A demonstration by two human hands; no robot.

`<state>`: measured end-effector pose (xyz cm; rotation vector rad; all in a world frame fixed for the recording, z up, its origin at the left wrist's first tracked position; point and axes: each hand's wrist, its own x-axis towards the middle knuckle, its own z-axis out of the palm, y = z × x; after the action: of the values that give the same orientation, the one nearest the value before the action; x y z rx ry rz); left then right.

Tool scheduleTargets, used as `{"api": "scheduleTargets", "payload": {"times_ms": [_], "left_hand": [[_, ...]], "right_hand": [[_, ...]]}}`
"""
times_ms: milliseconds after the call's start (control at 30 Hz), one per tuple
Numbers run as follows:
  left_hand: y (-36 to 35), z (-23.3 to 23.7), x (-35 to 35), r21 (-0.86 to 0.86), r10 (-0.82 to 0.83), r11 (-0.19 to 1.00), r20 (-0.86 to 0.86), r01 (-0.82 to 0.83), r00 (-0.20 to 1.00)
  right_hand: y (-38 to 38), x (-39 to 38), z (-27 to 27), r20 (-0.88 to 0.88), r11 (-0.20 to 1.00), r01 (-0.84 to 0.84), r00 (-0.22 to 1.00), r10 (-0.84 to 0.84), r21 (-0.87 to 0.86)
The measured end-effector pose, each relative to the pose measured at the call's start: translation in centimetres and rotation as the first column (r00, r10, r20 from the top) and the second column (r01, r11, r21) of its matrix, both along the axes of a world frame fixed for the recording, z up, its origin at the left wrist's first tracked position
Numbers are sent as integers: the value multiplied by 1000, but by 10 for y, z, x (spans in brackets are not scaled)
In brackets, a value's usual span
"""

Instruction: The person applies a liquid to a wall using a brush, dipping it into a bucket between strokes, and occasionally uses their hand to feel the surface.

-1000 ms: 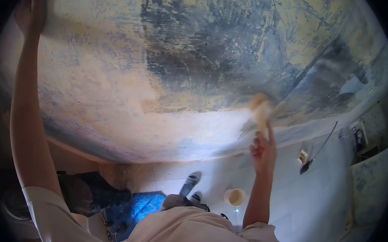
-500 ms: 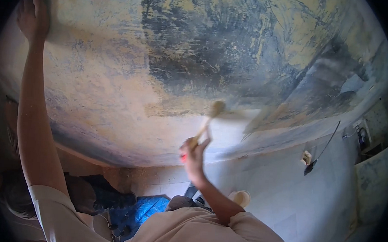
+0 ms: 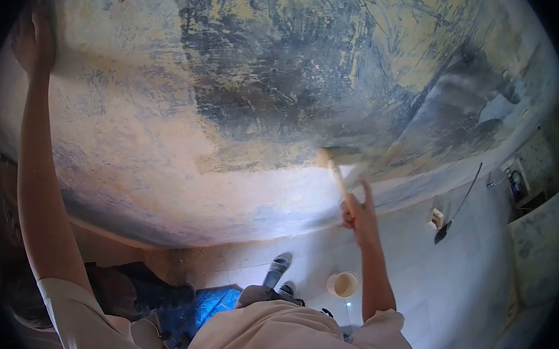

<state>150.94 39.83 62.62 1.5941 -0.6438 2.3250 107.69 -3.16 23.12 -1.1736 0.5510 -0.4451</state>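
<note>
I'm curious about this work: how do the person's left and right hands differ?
The left hand lies open against the wall; the right hand grips a pale-handled tool. The left hand is higher in the picture, the right hand nearer its middle. Both are bare.

We're in a rm under reno, it seems: patchy grey-yellow wall (image 3: pixel 267 76), tiled flr (image 3: pixel 409 268) w/ bucket (image 3: pixel 332 286) & blue sheet (image 3: pixel 215 303)

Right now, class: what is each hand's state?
Left hand: open, against the mottled yellow-and-grey wall.
Right hand: closed around a pale, long-handled brush-like tool, one finger extended.
</note>
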Motion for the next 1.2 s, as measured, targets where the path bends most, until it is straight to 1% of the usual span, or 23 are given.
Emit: {"api": "scheduleTargets", "payload": {"times_ms": [100,233,300,333,400,433,500,533,567,633,700,767,800,833,867,900,933,967,1000,1033,1100,1167,1200], "left_hand": [[2,2,2,19,-22,1000,10,22,1000],[3,6,4,56,-5,998,51,3,999],[1,2,1,0,7,1000,-6,-7,1000],[0,2,1,12,0,1000,-10,0,1000],[3,4,3,-16,-17,1000,-47,16,999],[6,5,8,-13,-18,1000,-51,17,999],[13,4,15,-19,51,998,-65,-52,997],[13,2,14,-21,50,998,-69,-52,996],[12,2,14,-4,23,1000,-32,-23,999],[6,4,10,15,-10,1000,10,9,1000],[4,4,5,20,-13,1000,-10,14,1000],[-1,2,-4,15,10,1000,3,-10,1000],[-4,2,-7,10,31,999,14,-31,999],[-4,1,-8,12,35,999,18,-35,999],[-4,2,-8,10,25,1000,6,-25,1000],[-5,1,-9,8,13,1000,-6,-13,1000],[-10,-1,-16,9,17,1000,-3,-17,1000],[-14,-3,-23,4,-22,1000,-12,22,1000],[-19,-2,-30,-4,-59,998,-16,59,998],[-21,1,-32,-6,-50,999,-4,50,999],[-18,4,-30,79,-111,991,9,110,994],[-13,5,-15,52,-149,987,-14,149,989],[-12,3,-19,63,-152,986,-11,152,988]], "right_hand": [[-26,-11,15,-40,996,80,996,-82,-50],[-32,-13,23,-45,981,135,989,-142,-138],[-33,-15,26,-67,948,182,976,-206,-261],[-33,-18,30,-73,950,187,975,-211,-250],[-37,-23,40,-48,875,346,922,-383,-338],[-41,-23,38,-53,876,346,922,-385,-337],[-47,-23,34,275,815,572,802,-531,-95],[-44,-17,33,315,757,653,720,-618,-6],[-41,-13,30,318,755,655,718,-620,-8],[-36,0,14,298,653,724,587,-753,223],[-17,12,-9,224,692,662,656,-721,287],[2,22,-49,115,828,433,859,-499,357],[22,23,-55,-10,946,273,961,-275,175],[42,24,-60,-175,998,59,983,-55,17],[62,21,-59,-136,985,-167,976,170,34],[78,16,-54,-94,922,-384,918,386,40],[85,13,-53,-140,802,-595,800,583,-57],[91,11,-50,-206,624,-768,639,741,-143],[101,8,-37,-294,586,-787,617,730,-194],[98,8,-27,-289,578,-790,613,735,-204],[79,4,-11,-316,655,-696,718,620,-294],[58,-7,-2,-281,784,-391,917,284,-482],[31,-17,-31,-327,723,-343,930,170,-600]]}}
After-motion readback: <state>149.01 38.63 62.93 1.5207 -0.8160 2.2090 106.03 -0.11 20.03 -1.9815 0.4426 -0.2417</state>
